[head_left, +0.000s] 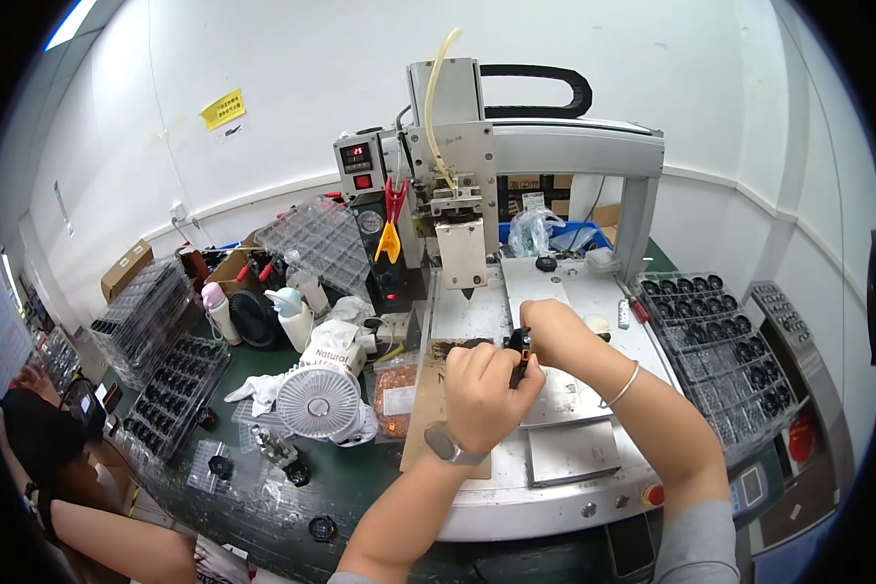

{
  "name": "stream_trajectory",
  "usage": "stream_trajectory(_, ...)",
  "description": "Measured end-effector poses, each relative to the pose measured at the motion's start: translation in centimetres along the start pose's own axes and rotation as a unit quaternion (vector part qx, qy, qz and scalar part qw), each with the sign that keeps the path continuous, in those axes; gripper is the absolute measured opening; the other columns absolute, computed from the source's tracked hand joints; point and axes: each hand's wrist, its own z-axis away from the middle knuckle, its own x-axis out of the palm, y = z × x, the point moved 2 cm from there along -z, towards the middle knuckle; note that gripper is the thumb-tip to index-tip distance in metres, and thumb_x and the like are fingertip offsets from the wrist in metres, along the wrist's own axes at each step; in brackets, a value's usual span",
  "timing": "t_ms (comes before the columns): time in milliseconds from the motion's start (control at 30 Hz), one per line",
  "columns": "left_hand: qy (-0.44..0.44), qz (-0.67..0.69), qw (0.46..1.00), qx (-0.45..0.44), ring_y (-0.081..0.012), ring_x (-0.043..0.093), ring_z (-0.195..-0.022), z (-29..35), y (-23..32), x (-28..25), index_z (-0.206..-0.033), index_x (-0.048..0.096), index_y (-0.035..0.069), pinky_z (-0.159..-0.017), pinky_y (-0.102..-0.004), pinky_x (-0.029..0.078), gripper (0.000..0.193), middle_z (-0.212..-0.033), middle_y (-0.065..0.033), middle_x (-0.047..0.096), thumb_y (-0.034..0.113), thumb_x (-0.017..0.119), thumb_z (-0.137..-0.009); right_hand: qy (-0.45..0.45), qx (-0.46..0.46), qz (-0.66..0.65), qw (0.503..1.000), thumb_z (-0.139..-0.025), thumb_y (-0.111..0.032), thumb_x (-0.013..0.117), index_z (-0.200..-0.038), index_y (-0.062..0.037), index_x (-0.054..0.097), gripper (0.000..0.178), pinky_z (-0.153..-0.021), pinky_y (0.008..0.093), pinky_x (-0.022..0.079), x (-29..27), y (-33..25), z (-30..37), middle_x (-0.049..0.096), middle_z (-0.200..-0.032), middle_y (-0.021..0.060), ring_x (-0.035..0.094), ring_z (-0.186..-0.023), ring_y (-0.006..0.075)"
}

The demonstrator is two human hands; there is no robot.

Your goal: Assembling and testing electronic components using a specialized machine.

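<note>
In front of the dispensing machine's head (460, 248), my two hands meet over the white work plate. My left hand (484, 389), with a grey smartwatch on its wrist, is closed on a small black part with orange spots (521, 343). My right hand (560, 336), with a thin bangle on the wrist, has its fingers bent round the same part from the far right side. Much of the part is hidden by the fingers. Below my left hand lies a brown board (426, 428). A flat metal block (574, 453) sits nearer the front edge.
Clear trays of round black parts stand at the right (715, 331) and left (177, 394). On the green table are a white fan (319, 402), a bag of orange-brown granules (395, 394) and bottles. A red button (654, 494) is at the machine's front. Another person's arm (117, 540) shows lower left.
</note>
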Motion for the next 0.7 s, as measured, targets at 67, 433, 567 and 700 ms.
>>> stream_trajectory(67,0.004,-0.002,1.000,0.004,-0.0226,0.050,-0.060,0.0,0.0,-0.2,-0.071,0.059,0.008,-0.060,-0.0355,0.037,0.017,-0.067,-0.0030,0.055,0.009,0.076,-0.071,-0.049,-0.012,0.057,0.997,-0.068,-0.010,0.067,-0.083,0.0045,0.067,0.021,-0.078,0.0431,0.055,0.7,-0.4,-0.4,0.068,-0.083,0.0260,0.068,-0.085,0.0393)
stream_trajectory(433,-0.003,-0.046,0.998,-0.031,-0.0218,0.047,-0.062,-1.6,1.1,-7.3,-0.070,0.060,0.007,-0.059,-0.0353,0.037,0.015,-0.065,-0.0037,0.052,0.008,0.075,-0.070,-0.078,0.025,0.115,0.990,-0.080,-0.016,0.066,-0.087,-0.0007,0.072,0.018,-0.076,0.0431,0.057,1.9,-2.1,-0.6,0.071,-0.092,0.0214,0.069,-0.090,0.0366)
stream_trajectory(567,-0.059,-0.144,0.986,-0.061,-0.0241,0.047,-0.064,1.6,1.8,-14.4,-0.073,0.059,0.006,-0.061,-0.0360,0.037,0.014,-0.066,-0.0054,0.052,0.005,0.073,-0.069,-0.131,0.032,0.073,0.988,-0.090,-0.031,0.059,-0.092,-0.0014,0.071,0.032,-0.084,0.0459,0.053,1.0,-1.5,-0.1,0.069,-0.098,0.0221,0.066,-0.095,0.0371)
stream_trajectory(700,-0.072,-0.335,0.921,-0.185,-0.0284,0.051,-0.071,9.0,-1.1,-20.0,-0.079,0.059,0.004,-0.066,-0.0395,0.039,0.012,-0.077,-0.0093,0.055,0.003,0.071,-0.074,0.081,-0.036,0.031,0.996,-0.097,-0.039,0.047,-0.101,0.0031,0.065,0.046,-0.094,0.0507,0.043,3.7,-2.7,-0.5,0.060,-0.111,0.0266,0.056,-0.108,0.0419)
